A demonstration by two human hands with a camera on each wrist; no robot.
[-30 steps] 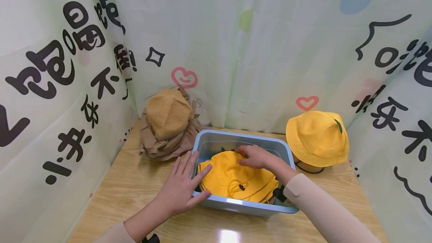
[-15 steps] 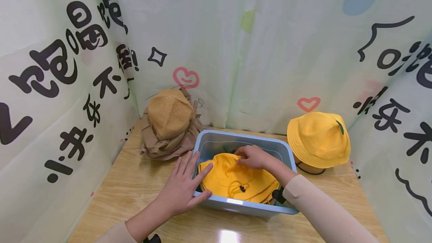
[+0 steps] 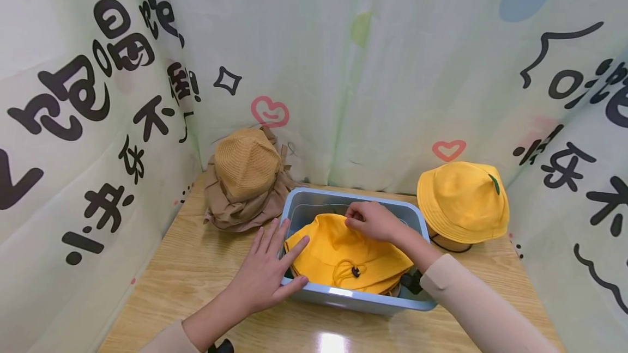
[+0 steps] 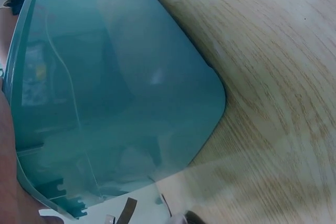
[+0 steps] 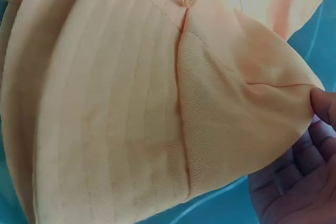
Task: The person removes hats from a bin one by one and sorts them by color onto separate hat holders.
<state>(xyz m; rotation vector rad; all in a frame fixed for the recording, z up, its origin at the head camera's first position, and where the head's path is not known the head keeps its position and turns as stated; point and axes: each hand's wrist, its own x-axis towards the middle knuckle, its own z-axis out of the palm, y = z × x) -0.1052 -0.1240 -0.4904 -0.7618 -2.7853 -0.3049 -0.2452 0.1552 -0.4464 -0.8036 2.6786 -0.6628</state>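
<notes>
In the head view a yellow bucket hat (image 3: 324, 255) with a drawstring and black toggle lies in a blue plastic bin (image 3: 358, 294). My right hand (image 3: 375, 221) pinches the crown of this hat between thumb and curled fingers, near the bin's back. The right wrist view shows the same hat (image 5: 115, 108) close up, its crown tip between thumb and fingers. More brim layers show under it at the left. My left hand (image 3: 260, 271) rests on the bin's left front rim with its fingers spread. In the left wrist view the bin's outer wall (image 4: 115, 87) fills the left half.
A tan knit hat (image 3: 247, 165) over a brown cloth hat (image 3: 235, 214) stands behind the bin at the left. Another yellow bucket hat (image 3: 461, 200) with a green leaf sits at the right on a rounded stand. Printed curtains (image 3: 373, 97) enclose the wooden table (image 3: 181, 266).
My right hand has risen slightly, lifting the yellow hat's crown, and its brim has shifted a little to the right. The left hand stays at the bin's rim.
</notes>
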